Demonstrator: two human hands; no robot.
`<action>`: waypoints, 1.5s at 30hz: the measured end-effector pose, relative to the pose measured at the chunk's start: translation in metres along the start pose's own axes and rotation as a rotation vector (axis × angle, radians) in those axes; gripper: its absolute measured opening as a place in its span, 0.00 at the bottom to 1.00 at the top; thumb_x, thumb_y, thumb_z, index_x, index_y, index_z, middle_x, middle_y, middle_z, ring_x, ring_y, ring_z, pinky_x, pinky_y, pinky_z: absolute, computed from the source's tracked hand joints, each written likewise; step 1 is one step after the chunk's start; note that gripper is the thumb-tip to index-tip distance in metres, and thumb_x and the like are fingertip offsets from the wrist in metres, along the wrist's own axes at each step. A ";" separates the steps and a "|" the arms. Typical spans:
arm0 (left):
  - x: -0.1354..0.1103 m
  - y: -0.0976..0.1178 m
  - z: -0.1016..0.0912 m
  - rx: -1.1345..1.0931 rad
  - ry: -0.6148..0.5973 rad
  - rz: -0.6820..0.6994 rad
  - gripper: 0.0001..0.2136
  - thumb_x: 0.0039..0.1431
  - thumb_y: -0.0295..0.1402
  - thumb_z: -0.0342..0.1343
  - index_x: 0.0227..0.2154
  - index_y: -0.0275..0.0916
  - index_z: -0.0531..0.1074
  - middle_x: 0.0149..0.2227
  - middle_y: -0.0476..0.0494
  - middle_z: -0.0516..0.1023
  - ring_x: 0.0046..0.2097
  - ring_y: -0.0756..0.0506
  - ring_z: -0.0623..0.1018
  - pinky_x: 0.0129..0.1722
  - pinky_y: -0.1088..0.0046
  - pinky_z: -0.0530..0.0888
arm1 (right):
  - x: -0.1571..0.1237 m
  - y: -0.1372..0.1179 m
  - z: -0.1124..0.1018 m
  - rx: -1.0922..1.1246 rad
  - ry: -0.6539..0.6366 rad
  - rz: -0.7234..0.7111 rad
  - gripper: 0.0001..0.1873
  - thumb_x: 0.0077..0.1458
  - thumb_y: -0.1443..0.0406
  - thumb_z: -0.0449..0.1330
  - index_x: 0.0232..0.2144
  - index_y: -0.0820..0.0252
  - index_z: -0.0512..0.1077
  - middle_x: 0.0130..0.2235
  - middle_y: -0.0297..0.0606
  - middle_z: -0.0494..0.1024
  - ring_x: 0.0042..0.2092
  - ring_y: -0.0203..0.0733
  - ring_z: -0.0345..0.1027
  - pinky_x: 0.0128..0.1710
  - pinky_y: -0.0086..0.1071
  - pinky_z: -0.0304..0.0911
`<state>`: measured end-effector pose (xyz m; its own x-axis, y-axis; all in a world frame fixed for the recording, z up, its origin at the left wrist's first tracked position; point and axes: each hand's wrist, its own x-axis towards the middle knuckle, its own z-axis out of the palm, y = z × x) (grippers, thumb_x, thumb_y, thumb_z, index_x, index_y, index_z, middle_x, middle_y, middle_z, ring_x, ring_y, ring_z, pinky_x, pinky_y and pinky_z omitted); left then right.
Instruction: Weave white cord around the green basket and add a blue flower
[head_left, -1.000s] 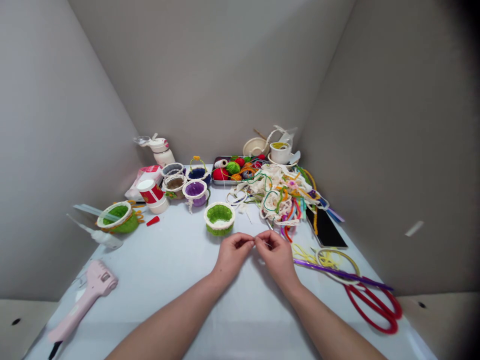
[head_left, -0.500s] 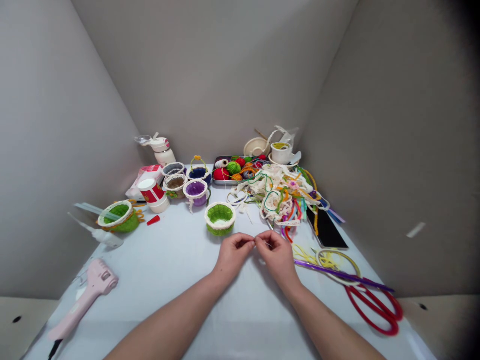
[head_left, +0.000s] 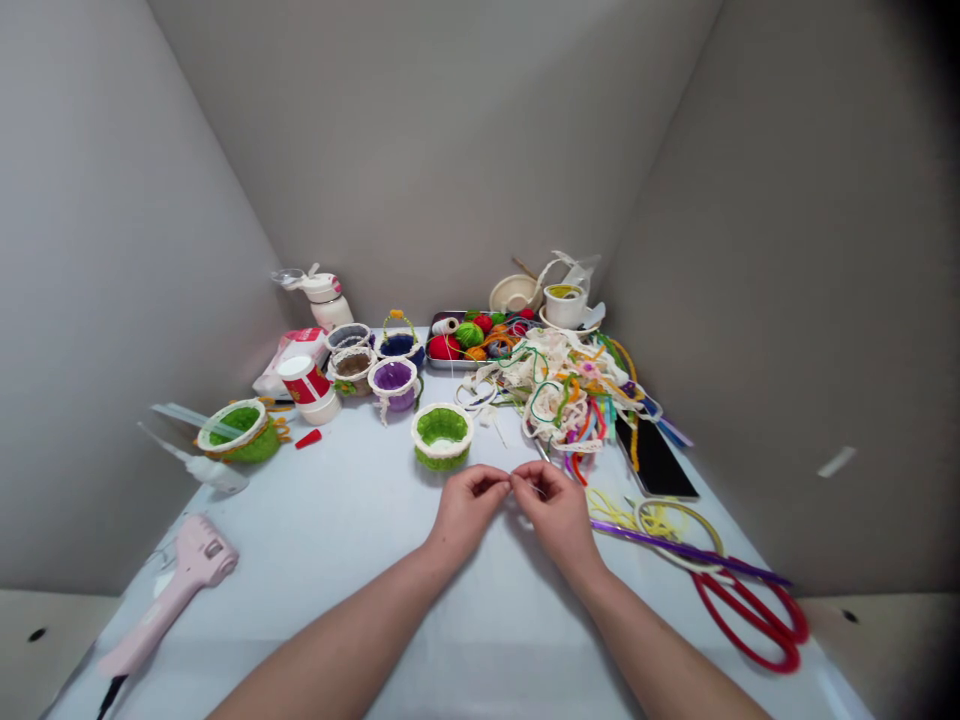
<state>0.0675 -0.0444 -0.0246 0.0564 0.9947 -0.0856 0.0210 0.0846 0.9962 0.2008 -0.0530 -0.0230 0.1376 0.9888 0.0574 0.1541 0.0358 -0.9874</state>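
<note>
My left hand (head_left: 466, 514) and my right hand (head_left: 556, 515) meet at mid-table, fingertips pinched together on something too small to make out. Just beyond them stands a small green basket with a white rim (head_left: 442, 437). To the right of my right hand lies a tangled heap of lace trims and coloured pipe cleaners (head_left: 564, 390).
Red scissors (head_left: 750, 618), a purple pipe cleaner (head_left: 675, 546) and a black phone (head_left: 654, 456) lie at right. A pink glue gun (head_left: 172, 590) lies front left. Several small baskets (head_left: 375, 365), a red-labelled cup (head_left: 306, 388), a tray of yarn balls (head_left: 472, 338) and a bottle (head_left: 322, 296) stand behind.
</note>
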 end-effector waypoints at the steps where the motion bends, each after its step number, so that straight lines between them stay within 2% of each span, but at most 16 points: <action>1: 0.000 0.000 0.000 -0.002 0.000 0.000 0.06 0.47 0.31 0.60 0.28 0.36 0.79 0.31 0.43 0.81 0.35 0.45 0.78 0.39 0.70 0.72 | 0.000 0.000 0.000 -0.001 0.001 0.001 0.12 0.48 0.57 0.62 0.28 0.62 0.72 0.25 0.35 0.71 0.27 0.37 0.61 0.26 0.30 0.57; 18: -0.001 0.002 0.001 0.031 -0.008 0.001 0.06 0.47 0.31 0.60 0.28 0.36 0.79 0.31 0.43 0.82 0.35 0.45 0.78 0.39 0.71 0.72 | 0.000 -0.002 -0.001 -0.016 0.010 -0.019 0.10 0.48 0.59 0.61 0.26 0.61 0.72 0.24 0.35 0.72 0.27 0.38 0.63 0.27 0.30 0.59; 37: -0.002 0.003 0.000 0.029 0.000 0.005 0.05 0.47 0.29 0.59 0.28 0.36 0.78 0.32 0.43 0.82 0.36 0.45 0.78 0.40 0.70 0.73 | 0.000 0.000 -0.001 0.001 -0.003 -0.010 0.11 0.46 0.59 0.62 0.29 0.62 0.73 0.25 0.35 0.73 0.25 0.36 0.61 0.25 0.29 0.58; 45: -0.002 0.003 0.001 0.028 0.004 0.009 0.05 0.47 0.28 0.59 0.28 0.36 0.78 0.32 0.43 0.81 0.36 0.45 0.78 0.40 0.71 0.73 | 0.000 0.002 -0.002 0.020 -0.031 -0.021 0.11 0.46 0.62 0.61 0.34 0.61 0.71 0.23 0.29 0.67 0.24 0.35 0.59 0.25 0.28 0.57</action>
<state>0.0681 -0.0461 -0.0218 0.0529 0.9957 -0.0763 0.0481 0.0737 0.9961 0.2031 -0.0529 -0.0248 0.1041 0.9918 0.0736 0.1366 0.0591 -0.9889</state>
